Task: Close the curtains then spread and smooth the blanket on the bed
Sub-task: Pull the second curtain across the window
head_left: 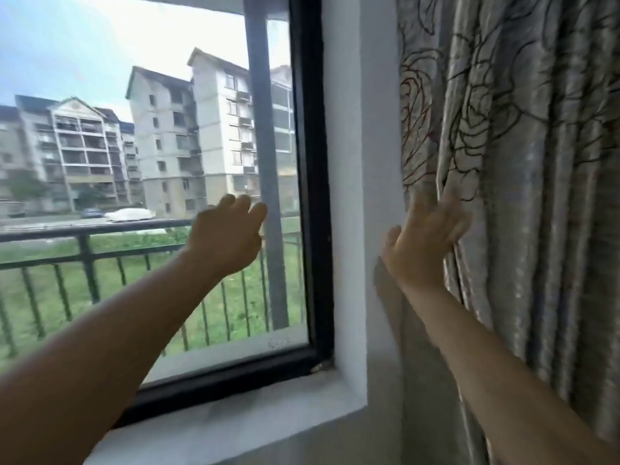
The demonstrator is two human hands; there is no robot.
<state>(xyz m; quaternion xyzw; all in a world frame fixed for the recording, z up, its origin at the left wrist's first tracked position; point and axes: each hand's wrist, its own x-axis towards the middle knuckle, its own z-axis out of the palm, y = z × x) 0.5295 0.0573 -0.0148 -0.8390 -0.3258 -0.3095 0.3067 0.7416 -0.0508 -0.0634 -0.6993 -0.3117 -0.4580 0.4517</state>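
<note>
A grey curtain (523,135) with dark rose outlines hangs bunched at the right, beside the window. My right hand (426,236) is raised against its left edge with fingers spread, touching the folds; no grip on the cloth shows. My left hand (228,236) is stretched out in front of the glass, fingers loosely apart and holding nothing. The window (308,182) with its black frame is uncovered. Neither the bed nor the blanket is in view.
A white sill (255,421) runs below the window, and a white wall reveal (362,196) separates the frame from the curtain. Outside are a dark railing (87,260), grass and apartment blocks.
</note>
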